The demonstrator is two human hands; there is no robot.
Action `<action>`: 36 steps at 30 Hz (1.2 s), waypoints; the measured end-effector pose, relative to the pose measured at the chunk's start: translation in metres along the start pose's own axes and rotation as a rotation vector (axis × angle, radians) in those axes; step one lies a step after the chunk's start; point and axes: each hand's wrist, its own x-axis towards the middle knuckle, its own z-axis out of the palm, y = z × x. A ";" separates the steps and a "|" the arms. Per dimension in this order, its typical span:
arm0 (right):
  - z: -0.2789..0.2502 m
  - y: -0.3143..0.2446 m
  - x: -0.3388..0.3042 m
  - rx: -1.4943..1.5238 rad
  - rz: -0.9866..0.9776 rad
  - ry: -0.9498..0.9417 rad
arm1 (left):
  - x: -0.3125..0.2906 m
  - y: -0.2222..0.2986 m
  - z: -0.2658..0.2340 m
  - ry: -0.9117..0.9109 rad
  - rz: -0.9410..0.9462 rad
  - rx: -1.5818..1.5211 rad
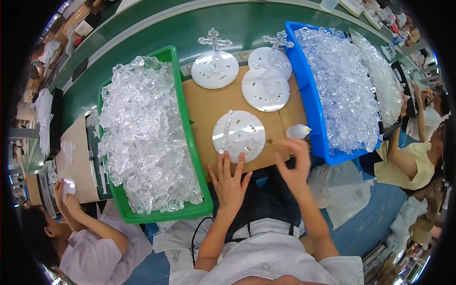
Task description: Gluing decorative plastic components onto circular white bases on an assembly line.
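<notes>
Disc in work: a round pale disc with small slots lies flat at the centre of the frame, on a brown cardboard sheet.
Clear strip: a narrow transparent piece lies lengthwise over the left part of that disc.
Left hand: the person's left hand reaches in from below, fingers straight and parted, tips at the disc's lower edge by the strip's lower end; they look to be resting there, not pinching.
Right hand: the right hand is raised right of the disc and blurred; thumb and fingers stand apart, with nothing visible between them.
White bottle: a small bottle with a yellowish tip lies on its side just above the right hand, beside the blue bin.
Standing crosses: a clear cross rises from a disc at upper centre; another cross shows above two overlapping discs further right.
Clear parts: transparent pieces fill the green bin at left and the blue one at right.
Step in hand: judging by the pose, the left hand is steadying or aligning the strip while the right is free.
Next move: it seems to call for the left fingertips to keep disc and strip from sliding, and for any right-hand reach to the bottle to pass clear of the bin's wall.
</notes>
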 end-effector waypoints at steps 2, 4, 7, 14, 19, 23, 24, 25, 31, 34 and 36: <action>-0.002 0.010 -0.027 0.041 0.227 0.248 | 0.001 0.004 -0.002 0.010 0.007 0.023; 0.005 0.010 -0.025 -0.011 0.299 0.319 | 0.001 0.004 -0.003 0.008 -0.010 -0.076; 0.020 0.029 -0.006 -0.014 0.323 0.353 | 0.003 0.004 -0.004 0.002 0.009 -0.096; -0.010 0.013 -0.025 0.047 0.267 0.053 | 0.000 -0.002 -0.001 0.002 -0.003 -0.068; -0.010 -0.002 -0.059 0.124 0.334 -0.140 | 0.004 0.002 -0.001 0.017 0.004 -0.081; -0.002 0.000 -0.059 0.093 0.292 -0.186 | 0.005 0.002 -0.002 0.005 -0.004 -0.073; -0.001 0.000 -0.059 0.096 0.295 -0.188 | 0.005 0.002 -0.001 0.007 -0.001 -0.078; 0.000 0.001 -0.059 0.081 0.260 -0.175 | 0.004 0.002 -0.001 0.011 0.001 -0.084; 0.006 -0.001 -0.054 0.098 0.225 -0.161 | 0.005 0.004 -0.005 0.015 -0.009 -0.095; 0.007 0.000 -0.056 0.113 0.247 -0.159 | 0.005 0.004 -0.004 0.014 -0.006 -0.094; 0.007 0.000 -0.056 0.117 0.254 -0.156 | 0.005 0.005 -0.004 0.012 -0.005 -0.085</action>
